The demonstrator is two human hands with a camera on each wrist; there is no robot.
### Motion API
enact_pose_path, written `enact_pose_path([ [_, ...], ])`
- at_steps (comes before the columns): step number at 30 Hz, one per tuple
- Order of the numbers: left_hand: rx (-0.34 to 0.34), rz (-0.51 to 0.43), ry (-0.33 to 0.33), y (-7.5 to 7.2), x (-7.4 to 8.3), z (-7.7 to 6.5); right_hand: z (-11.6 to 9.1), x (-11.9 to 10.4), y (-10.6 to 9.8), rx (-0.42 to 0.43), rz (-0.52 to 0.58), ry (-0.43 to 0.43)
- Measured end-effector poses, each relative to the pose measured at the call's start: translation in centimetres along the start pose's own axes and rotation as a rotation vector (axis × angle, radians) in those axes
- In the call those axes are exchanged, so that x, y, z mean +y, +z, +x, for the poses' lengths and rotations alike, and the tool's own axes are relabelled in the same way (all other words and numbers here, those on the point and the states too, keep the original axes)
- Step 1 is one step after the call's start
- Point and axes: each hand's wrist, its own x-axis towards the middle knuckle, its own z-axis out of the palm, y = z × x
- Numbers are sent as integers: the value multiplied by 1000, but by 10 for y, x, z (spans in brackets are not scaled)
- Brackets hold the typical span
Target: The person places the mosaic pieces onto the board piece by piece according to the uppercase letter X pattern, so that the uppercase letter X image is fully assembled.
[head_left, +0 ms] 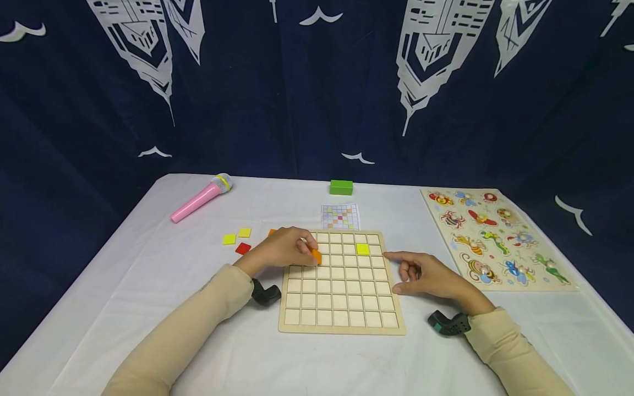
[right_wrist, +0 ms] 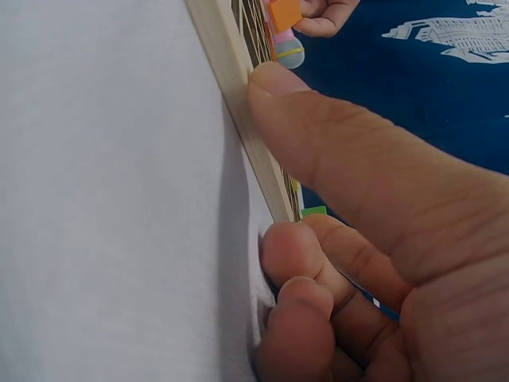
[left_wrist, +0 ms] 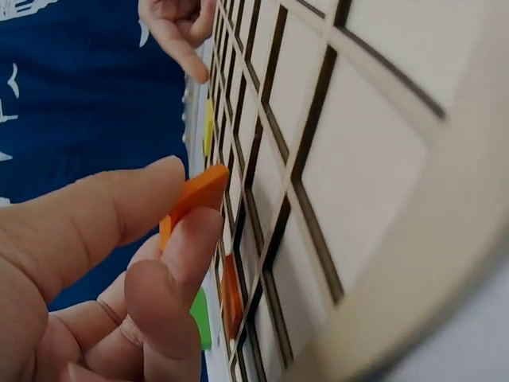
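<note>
My left hand (head_left: 287,247) pinches an orange square tile (left_wrist: 199,195) between thumb and fingers, tilted just over the upper left part of a wooden grid board (head_left: 342,329). In the left wrist view another orange tile (left_wrist: 231,298) shows low against the grid beyond my fingers. A yellow tile (head_left: 362,249) sits in a cell near the board's upper right. My right hand (head_left: 426,274) touches the board's right edge with index fingertip and thumb tip, its other fingers bent inward. The right wrist view shows the thumb resting on the wooden rim (right_wrist: 231,76).
Two yellow tiles (head_left: 229,239), a red tile (head_left: 243,248) and an orange one (head_left: 272,232) lie left of the board. Behind it are a printed pattern card (head_left: 339,217) and a green block (head_left: 341,187). A pink microphone (head_left: 198,201) lies back left, an insect puzzle board (head_left: 448,242) right.
</note>
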Motion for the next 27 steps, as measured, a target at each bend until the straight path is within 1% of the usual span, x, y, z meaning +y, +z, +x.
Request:
enact_pose_path([
  [7, -20, 39, -57, 7, 8, 7, 0, 0, 0, 0, -2, 8],
  [11, -17, 52, -71, 8, 11, 10, 0, -1, 0, 0, -5, 6],
  [16, -8, 79, -72, 9, 11, 12, 1, -2, 0, -2, -10, 11],
  [27, -13, 145, -60, 11, 13, 13, 1, -2, -1, -3, -12, 18],
])
